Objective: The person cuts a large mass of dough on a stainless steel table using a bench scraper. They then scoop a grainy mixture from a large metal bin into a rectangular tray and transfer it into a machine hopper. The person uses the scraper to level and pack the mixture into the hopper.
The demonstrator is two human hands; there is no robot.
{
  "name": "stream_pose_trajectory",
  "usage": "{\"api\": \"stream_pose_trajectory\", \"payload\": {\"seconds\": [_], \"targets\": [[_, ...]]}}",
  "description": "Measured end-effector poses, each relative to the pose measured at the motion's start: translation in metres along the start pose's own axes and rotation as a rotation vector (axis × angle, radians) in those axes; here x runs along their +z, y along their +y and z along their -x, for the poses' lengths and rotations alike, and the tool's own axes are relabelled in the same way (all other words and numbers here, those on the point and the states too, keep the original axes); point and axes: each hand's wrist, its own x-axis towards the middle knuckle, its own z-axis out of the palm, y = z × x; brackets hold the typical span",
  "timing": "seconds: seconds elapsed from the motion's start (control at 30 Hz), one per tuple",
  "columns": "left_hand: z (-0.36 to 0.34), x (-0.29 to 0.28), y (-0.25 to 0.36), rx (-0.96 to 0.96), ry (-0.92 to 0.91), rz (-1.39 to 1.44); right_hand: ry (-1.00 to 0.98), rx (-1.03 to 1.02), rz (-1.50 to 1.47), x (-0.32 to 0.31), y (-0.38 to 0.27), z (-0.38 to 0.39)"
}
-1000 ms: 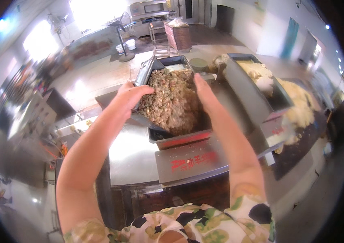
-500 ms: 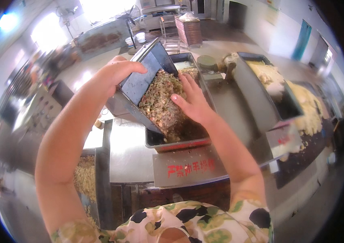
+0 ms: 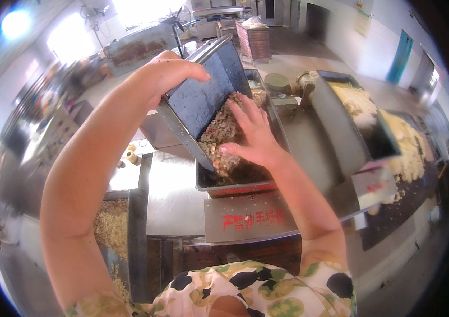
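Note:
My left hand [image 3: 170, 79] grips the upper rim of a dark rectangular metal tub [image 3: 199, 103], its thumb over the inner wall. The tub is tipped steeply, its low side over a dark hopper [image 3: 237, 189] on the metal machine. A crumbly mixture [image 3: 219, 140] of nuts and reddish and greenish bits lies in the lower part of the tub and slopes toward the hopper. My right hand [image 3: 258, 132] is against this mixture, fingers spread and stretched out, holding nothing. It hides part of the mixture and of the hopper.
To the right stands a second dark hopper [image 3: 348, 121] with pale dough in it. More pale dough [image 3: 406, 153] is heaped beyond it. At lower left is a bin [image 3: 112, 227] of pale crumbly filling. A metal plate with red lettering [image 3: 251, 216] fronts the machine.
The tub has been raised and tipped more steeply. Less mixture shows in it, as some has slid down toward the hopper. My right hand has stayed against the mixture.

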Motion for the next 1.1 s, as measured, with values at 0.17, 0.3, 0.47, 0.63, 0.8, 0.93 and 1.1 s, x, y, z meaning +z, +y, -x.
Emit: {"api": "stream_pose_trajectory", "payload": {"seconds": [0.17,0.3,0.47,0.63,0.8,0.93,1.1], "targets": [[-0.004,-0.008,-0.006,0.086,-0.003,0.062,-0.034,-0.017,0.041,0.000,-0.004,-0.001],[0.009,-0.005,0.001,0.115,0.169,0.059,-0.093,0.048,0.058,-0.002,0.007,0.003],[0.020,-0.023,0.007,0.157,0.022,0.075,-0.259,0.227,0.012,-0.010,-0.001,0.007],[0.017,-0.052,-0.009,0.195,-0.020,0.129,-0.636,0.209,0.093,-0.012,-0.009,0.012],[0.040,-0.067,-0.029,0.182,0.169,0.318,-0.750,0.204,0.050,-0.007,-0.006,0.013],[0.058,-0.105,-0.074,0.103,0.207,0.610,-0.436,0.141,-0.114,-0.001,-0.013,0.016],[0.092,-0.124,-0.142,-0.001,0.344,0.805,-0.168,-0.065,-0.062,-0.005,-0.048,0.018]]}}
